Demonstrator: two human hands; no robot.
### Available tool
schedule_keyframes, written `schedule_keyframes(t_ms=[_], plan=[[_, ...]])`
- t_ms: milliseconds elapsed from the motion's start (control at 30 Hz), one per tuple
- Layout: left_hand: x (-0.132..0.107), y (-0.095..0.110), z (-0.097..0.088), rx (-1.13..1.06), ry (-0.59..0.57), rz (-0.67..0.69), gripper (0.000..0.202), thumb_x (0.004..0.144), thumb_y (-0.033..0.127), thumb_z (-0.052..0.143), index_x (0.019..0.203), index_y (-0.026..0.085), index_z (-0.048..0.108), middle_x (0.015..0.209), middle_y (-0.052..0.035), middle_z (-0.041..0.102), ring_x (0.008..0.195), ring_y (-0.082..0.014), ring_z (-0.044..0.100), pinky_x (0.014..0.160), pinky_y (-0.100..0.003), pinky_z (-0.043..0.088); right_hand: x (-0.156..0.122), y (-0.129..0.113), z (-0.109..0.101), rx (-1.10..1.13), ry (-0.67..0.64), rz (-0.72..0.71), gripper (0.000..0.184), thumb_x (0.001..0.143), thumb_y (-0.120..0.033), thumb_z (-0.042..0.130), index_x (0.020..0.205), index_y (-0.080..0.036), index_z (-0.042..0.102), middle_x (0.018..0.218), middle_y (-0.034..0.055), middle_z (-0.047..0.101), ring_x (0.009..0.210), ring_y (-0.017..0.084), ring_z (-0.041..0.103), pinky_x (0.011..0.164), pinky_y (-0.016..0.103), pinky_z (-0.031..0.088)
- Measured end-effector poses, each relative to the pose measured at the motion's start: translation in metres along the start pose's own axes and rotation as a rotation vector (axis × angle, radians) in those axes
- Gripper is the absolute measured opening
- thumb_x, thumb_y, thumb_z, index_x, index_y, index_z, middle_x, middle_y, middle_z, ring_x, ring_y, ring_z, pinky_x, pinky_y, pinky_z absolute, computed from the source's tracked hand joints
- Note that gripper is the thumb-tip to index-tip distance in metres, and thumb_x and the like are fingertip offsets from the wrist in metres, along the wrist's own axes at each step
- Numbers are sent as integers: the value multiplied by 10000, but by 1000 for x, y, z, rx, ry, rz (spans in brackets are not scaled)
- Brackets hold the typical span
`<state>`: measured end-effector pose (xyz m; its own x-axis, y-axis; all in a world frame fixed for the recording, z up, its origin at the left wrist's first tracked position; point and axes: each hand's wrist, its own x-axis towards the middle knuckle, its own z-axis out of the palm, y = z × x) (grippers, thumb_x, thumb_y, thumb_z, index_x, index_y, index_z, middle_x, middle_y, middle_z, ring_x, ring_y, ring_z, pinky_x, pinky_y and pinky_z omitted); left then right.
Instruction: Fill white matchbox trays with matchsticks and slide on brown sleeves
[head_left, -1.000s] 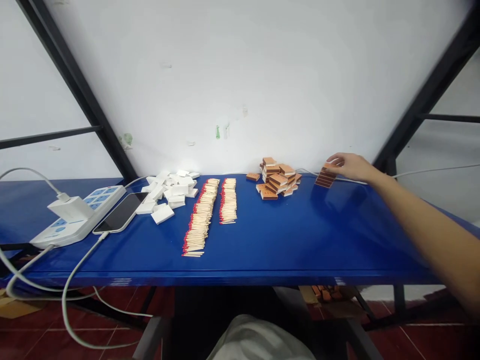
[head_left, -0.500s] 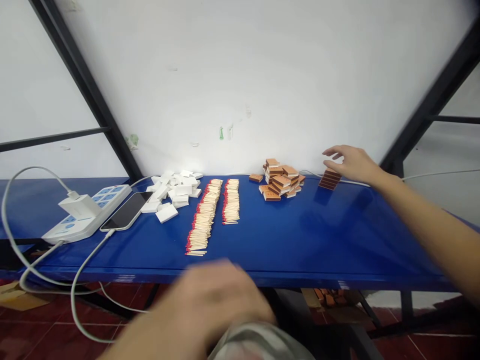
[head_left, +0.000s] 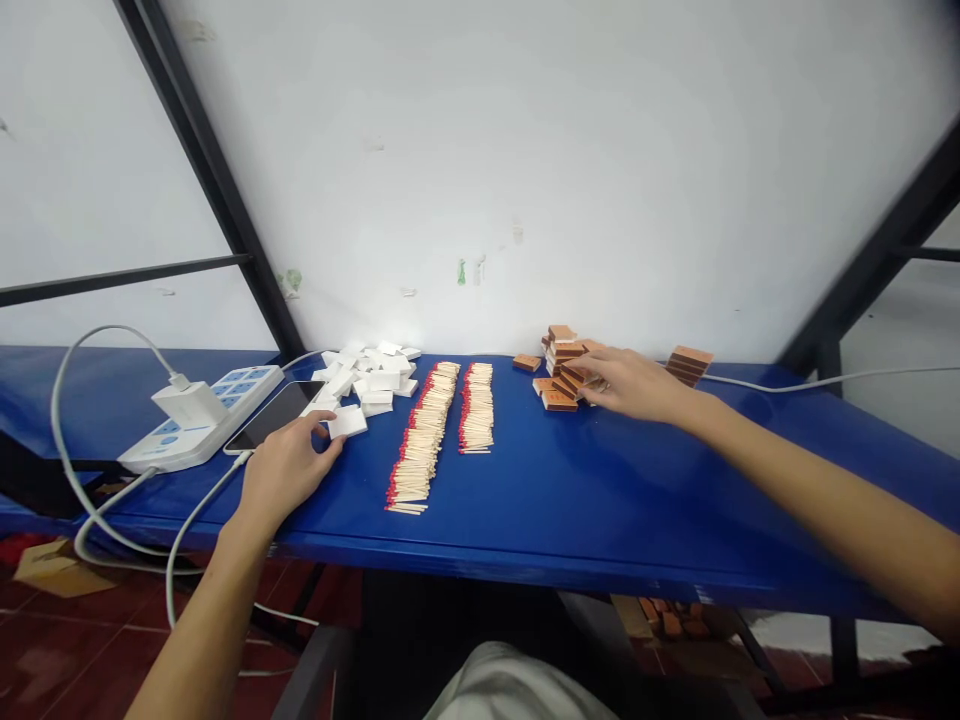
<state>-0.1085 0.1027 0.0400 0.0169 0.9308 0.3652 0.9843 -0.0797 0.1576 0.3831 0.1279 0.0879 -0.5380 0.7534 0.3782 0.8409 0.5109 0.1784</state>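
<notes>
Blue tabletop (head_left: 570, 510) set against a white wall (head_left: 562, 150)
The wall bears scuffs (head_left: 517, 233) and small green marks (head_left: 461, 271); black metal bars (head_left: 202, 140) slant upward at left and right; the tabletop's glossy surface shows soft reflections; beneath it, dark red floor tiles (head_left: 67, 650) meet at pale joints; brown cardboard (head_left: 56, 570) lies on them at left.
</notes>
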Motion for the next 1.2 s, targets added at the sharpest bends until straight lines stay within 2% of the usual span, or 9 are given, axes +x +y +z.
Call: schedule_keyframes(t_ms=[233, 367, 533, 733, 867, 933, 1033, 1133, 1200], plan=[[7, -8, 0, -84, -70, 36, 553, 877, 594, 466, 1240, 196, 594, 707, -11, 625, 669, -243, 610, 597, -305, 350, -4, -8, 13, -75, 105, -98, 346, 961, -211, 492, 1286, -179, 608, 1108, 137, 721, 947, 268, 649, 767, 373, 496], [4, -4, -4, -268, 125, 1, 477, 863, 611, 518, 1089, 202, 614, 619, 39, 468, 581, -178, 495, 595, -285, 341, -16, -26, 13, 6, 200, -180, 329, 966, -181, 485, 1268, -192, 615, 1115, 119, 726, 989, 258, 665, 881, 420, 514], [-11, 24, -17, -719, 303, 27, 299, 904, 495, 518, 1009, 218, 560, 657, 50, 376, 584, -145, 390, 582, -266, 355, -36, -60, 15, 190, 112, -338, 390, 936, -101, 445, 1280, -207, 597, 1248, 101, 681, 1097, 215, 659, 911, 367, 555], [-50, 77, -29, -946, 265, 235, 252, 857, 400, 618, 1008, 199, 597, 636, 61, 323, 545, -112, 331, 517, -239, 289, -29, -85, 11, 228, 189, -328, 258, 894, -145, 509, 1117, -181, 635, 1094, 115, 714, 983, 235, 680, 855, 388, 569], [-71, 99, -27, -982, 152, 536, 284, 787, 248, 679, 1062, 189, 636, 640, 70, 277, 538, -92, 274, 507, -241, 235, -16, -113, 2, 264, 295, -428, 398, 903, -197, 554, 1300, -184, 549, 1215, 132, 664, 1010, 225, 667, 851, 383, 572], [-76, 105, -25, -1007, 108, 592, 319, 762, 237, 687, 1074, 192, 642, 648, 68, 265, 540, -91, 266, 506, -245, 226, -10, -132, -1, 242, 435, -532, 465, 889, -214, 587, 1348, -251, 519, 1320, 132, 597, 1046, 231, 654, 830, 390, 578], [-79, 111, -21, -1008, 92, 641, 310, 754, 233, 673, 1060, 195, 645, 631, 73, 265, 526, -87, 253, 486, -239, 216, 0, -157, -5, 212, 652, -704, 535, 847, -155, 664, 1296, -416, 534, 1297, 40, 597, 1110, 190, 632, 874, 353, 573], [-81, 115, -19, -941, 119, 673, 274, 755, 233, 664, 1026, 192, 641, 599, 80, 308, 506, -83, 267, 473, -227, 246, 9, -169, -8, 195, 697, -831, 304, 897, -230, 654, 1181, -329, 617, 1121, 41, 673, 1025, 162, 655, 867, 312, 579], [-80, 115, -17, -846, 107, 653, 282, 771, 239, 666, 1048, 192, 636, 627, 64, 428, 528, -88, 354, 503, -222, 309, 10, -168, -7, 227, 623, -841, 257, 928, -199, 604, 1179, -248, 625, 1002, 48, 702, 909, 153, 673, 812, 294, 583]])
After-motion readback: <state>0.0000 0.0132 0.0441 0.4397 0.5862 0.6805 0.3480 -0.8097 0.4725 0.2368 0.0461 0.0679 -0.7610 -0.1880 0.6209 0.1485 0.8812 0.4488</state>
